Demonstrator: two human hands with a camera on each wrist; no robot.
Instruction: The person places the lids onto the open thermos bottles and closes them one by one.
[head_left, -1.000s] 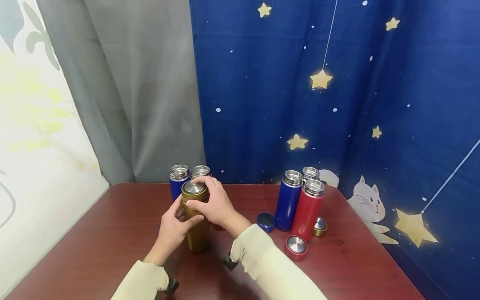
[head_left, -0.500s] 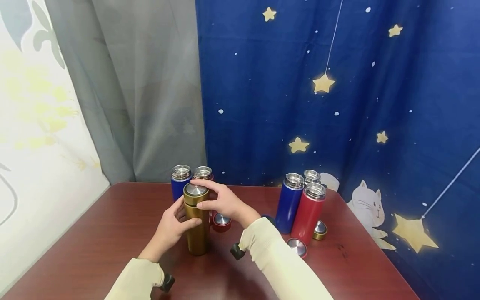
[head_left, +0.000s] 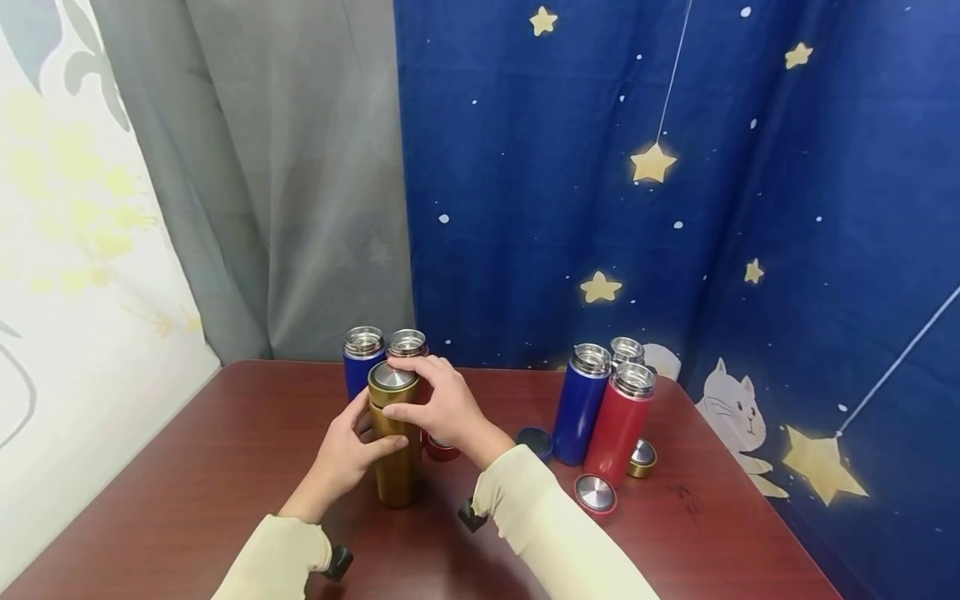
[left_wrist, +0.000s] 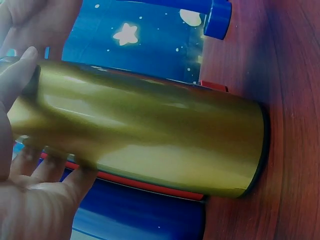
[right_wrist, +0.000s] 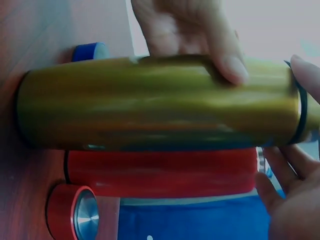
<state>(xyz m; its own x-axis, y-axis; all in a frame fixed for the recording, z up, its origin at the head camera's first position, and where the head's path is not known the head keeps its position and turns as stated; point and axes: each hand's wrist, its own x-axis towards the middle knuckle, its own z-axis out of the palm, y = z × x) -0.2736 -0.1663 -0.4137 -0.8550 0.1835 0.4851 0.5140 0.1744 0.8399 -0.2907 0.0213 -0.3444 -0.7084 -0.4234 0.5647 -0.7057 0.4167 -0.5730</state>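
A gold thermos flask [head_left: 397, 479] stands upright on the table, topped by its gold lid [head_left: 393, 379] with a brushed-metal disc. My left hand [head_left: 341, 462] grips the body, thumb on the near side and fingers round the far left side. My right hand [head_left: 450, 408] holds the lid from the right, index finger along the top edge and thumb on the near side. A dark seam shows between lid and body in the right wrist view. Close behind stand a lidless blue flask [head_left: 362, 367] and a mostly hidden red flask [right_wrist: 165, 172].
A red lid [right_wrist: 70, 212] lies right behind the gold flask. To the right, a blue flask [head_left: 577, 417], a red flask [head_left: 615, 433] and a third, mostly hidden flask stand lidless. Around them lie blue [head_left: 534, 442], red [head_left: 596, 494] and gold [head_left: 641, 458] lids.
My right hand draws slightly right on the lid, then comes back left round it. My left hand keeps its grip on the gold flask. The head view shifts a little.
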